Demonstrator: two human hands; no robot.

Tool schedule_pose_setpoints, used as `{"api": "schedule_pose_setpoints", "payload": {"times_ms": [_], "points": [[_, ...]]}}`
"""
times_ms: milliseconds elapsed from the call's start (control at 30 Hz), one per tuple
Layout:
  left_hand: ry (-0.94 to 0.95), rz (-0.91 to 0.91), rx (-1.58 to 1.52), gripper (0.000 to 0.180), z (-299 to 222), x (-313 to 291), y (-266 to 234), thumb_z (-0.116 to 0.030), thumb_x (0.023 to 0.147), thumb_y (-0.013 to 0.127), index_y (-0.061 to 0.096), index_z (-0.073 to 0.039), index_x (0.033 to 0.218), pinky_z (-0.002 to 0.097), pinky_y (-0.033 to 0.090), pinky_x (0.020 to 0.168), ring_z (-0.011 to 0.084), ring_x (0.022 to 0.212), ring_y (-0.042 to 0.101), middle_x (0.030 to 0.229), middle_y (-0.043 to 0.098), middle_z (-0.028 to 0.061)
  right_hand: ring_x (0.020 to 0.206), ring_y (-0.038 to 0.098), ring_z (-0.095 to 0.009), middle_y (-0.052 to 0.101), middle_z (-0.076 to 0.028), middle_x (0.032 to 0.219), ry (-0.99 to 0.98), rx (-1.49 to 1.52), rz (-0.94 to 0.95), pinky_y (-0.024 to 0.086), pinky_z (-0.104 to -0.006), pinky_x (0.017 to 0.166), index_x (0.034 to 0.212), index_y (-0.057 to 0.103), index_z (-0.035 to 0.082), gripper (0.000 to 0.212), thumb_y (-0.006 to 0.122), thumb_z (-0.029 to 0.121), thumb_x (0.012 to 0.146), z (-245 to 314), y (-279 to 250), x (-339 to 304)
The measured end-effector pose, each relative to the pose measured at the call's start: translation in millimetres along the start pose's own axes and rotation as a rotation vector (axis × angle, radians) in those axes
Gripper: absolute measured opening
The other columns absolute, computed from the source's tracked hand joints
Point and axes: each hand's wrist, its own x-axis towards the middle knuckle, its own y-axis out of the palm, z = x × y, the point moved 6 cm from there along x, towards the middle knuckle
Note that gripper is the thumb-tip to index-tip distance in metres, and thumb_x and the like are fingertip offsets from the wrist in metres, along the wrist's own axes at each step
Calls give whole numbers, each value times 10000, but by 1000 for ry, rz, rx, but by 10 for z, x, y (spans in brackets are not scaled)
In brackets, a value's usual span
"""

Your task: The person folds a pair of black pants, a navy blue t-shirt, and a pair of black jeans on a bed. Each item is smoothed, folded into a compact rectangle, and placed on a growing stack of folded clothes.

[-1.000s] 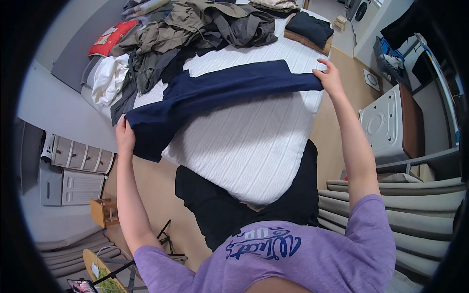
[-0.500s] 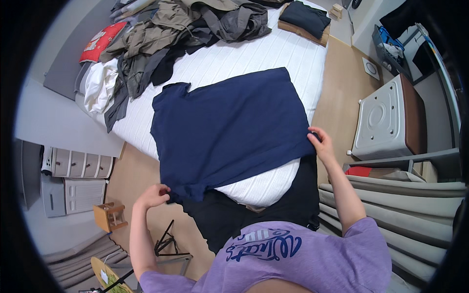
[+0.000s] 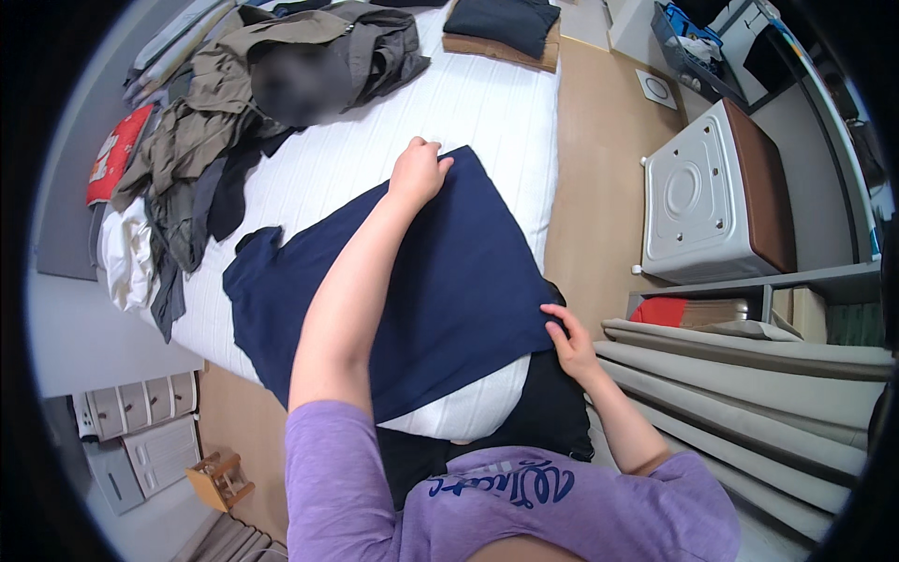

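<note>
A navy shirt (image 3: 449,272) lies spread over the near part of a white bed, with a bunched bit of cloth at its left end. My left arm reaches across it, hiding part of its middle. At the shirt's far edge is my left hand (image 3: 421,173), its fingers curled in against the cloth and the thumb pointing right. My right hand (image 3: 573,347) holds the near right corner of the shirt between thumb and fingers. The shirt's near edge hangs by my black trousers (image 3: 552,403).
Rumpled grey and olive clothes (image 3: 206,112) pile at the far left, beside a red cushion (image 3: 117,155) and a white garment (image 3: 128,253). Folded dark clothes (image 3: 501,26) sit at the bed's far right corner. A white-and-brown storage box (image 3: 698,192) stands to the right, above pale curtain folds (image 3: 730,375).
My left hand has left the shirt's near left corner and reached to its far edge. The right hand stays at the near right corner. The view has shifted to the right.
</note>
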Motion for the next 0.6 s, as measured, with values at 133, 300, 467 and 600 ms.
{"api": "schedule_pose_setpoints", "payload": {"times_ms": [133,300,467,600], "points": [[-158,102,-54,364,160,423,537,-325,889,766,770,-48,1124,430,555,916,341,1007,716,1107,733,183,1253,599,-187,653,-100,1334,55,-15,41,443,-320,1082,1382,602,15,354,615,58,1031,-19,-66,-34],[-61,-2,-340,240,414,710,450,-257,904,772,786,-44,1013,372,561,705,220,736,717,862,764,106,1205,611,-154,644,-108,1336,92,118,36,462,-287,1041,1482,499,13,484,637,25,1018,-132,-123,13],[-325,-77,-665,204,864,1123,-94,-224,1000,718,731,-59,1121,252,533,515,81,596,658,882,732,34,1116,668,-160,721,-114,1219,240,307,82,483,-290,1014,1562,389,22,634,681,21,999,-196,-160,-21],[-217,-38,-831,229,675,1235,-4,-198,1026,684,643,-36,1182,256,582,632,117,715,705,954,707,39,1032,678,-134,740,-94,1101,316,301,-14,504,-277,949,1566,368,29,689,721,25,975,-167,-317,-1]]}}
